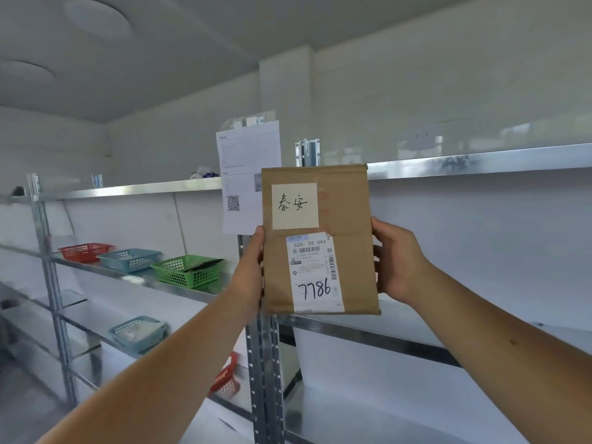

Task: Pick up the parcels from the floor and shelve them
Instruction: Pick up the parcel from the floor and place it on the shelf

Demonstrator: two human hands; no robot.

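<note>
A flat brown cardboard parcel [349, 251] is held upright in front of me, facing the camera. It carries a cream note with handwriting and a white shipping label marked 7786. My left hand [250, 270] grips its left edge. Its right edge sits in my right hand [397, 261]. The parcel hangs in the air before the metal shelving [480, 163], about level with the middle shelf and below the top one.
Red [85, 251], blue [129, 259] and green [189, 270] baskets stand on the left middle shelf. Another blue basket [139, 333] and a red basket [227, 376] sit lower. A printed sheet with a QR code [248, 174] hangs on the upright post [264, 379].
</note>
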